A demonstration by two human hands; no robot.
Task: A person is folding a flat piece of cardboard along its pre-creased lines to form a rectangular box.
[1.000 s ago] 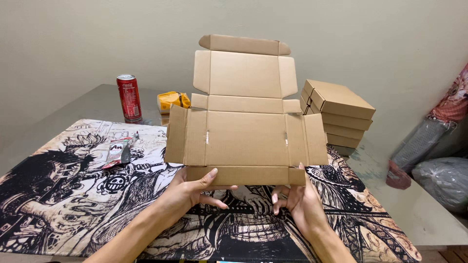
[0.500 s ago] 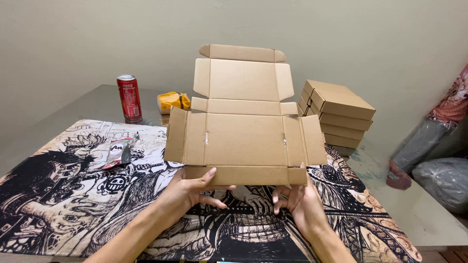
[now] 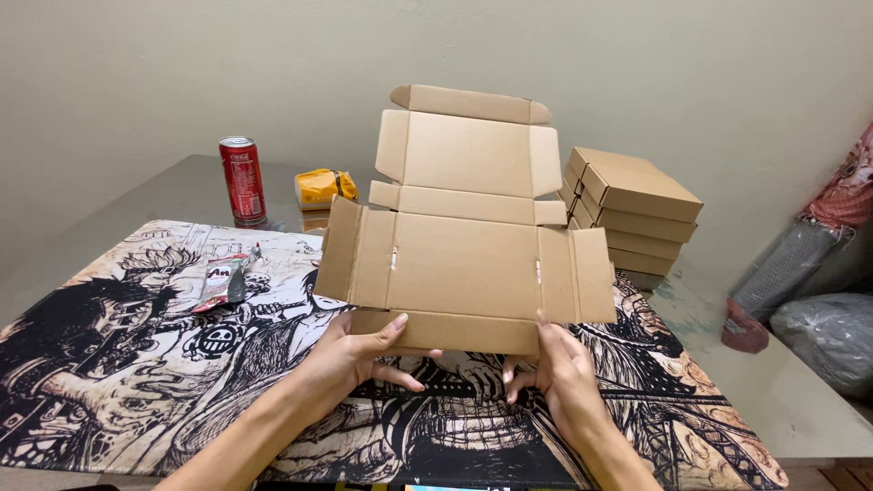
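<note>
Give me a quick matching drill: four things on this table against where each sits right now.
1 flat box
2 can
3 box stack
4 yellow pack

A back left, upright
B held at its near edge by left hand and right hand
C right of the flat box, by the wall
D lying just right of the can

1-B, 2-A, 3-C, 4-D

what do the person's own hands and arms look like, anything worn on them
Both forearms are bare, with no sleeves in view. The left hand and the right hand wear no gloves, and no rings, watch or bracelet show. The fingers are slim, and the left thumb has a fairly long, unpainted nail. No markings show on either arm.
</note>
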